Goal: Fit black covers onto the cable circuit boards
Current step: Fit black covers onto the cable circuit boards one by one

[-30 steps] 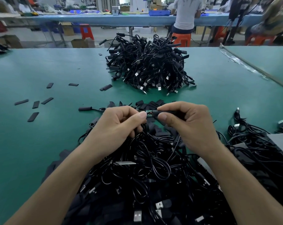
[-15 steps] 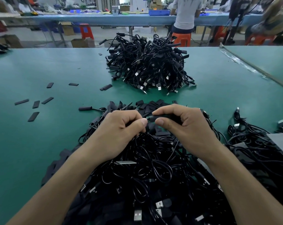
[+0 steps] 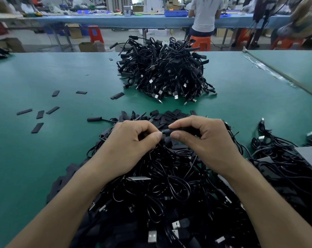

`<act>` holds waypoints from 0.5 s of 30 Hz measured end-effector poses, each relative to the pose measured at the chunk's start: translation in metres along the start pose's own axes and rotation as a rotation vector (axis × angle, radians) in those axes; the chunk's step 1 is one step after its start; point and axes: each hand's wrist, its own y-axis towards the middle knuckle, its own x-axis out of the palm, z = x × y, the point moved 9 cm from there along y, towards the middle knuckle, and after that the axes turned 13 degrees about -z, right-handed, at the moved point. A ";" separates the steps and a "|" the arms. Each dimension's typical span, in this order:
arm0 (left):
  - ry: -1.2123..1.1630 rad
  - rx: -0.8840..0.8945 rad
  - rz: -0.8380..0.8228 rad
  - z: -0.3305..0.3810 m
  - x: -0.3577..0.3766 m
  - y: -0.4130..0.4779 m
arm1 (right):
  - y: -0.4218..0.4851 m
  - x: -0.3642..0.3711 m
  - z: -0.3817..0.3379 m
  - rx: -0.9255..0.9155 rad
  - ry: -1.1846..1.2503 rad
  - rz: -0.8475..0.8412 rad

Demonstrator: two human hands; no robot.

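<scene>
My right hand grips a black cover between thumb and fingers, just above the near heap of black cables. My left hand pinches the cable end that enters the cover from the left; the circuit board is hidden inside or behind my fingers. Both hands meet at the middle of the view. A small pile of loose black covers lies just beyond my hands. A second heap of cables sits farther back on the green table.
Several loose black covers lie scattered on the table's left. More cables and a grey box sit at the right. A metal strip joins a neighbouring table. A person sits at a blue bench beyond.
The green circuit board seen between my fingertips a second ago is now covered. Both hands dropped slightly toward the heap and the right hand pushed the cover leftward.
</scene>
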 end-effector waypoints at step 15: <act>-0.153 -0.060 -0.090 -0.005 0.005 0.001 | 0.001 0.001 -0.004 -0.030 -0.048 0.023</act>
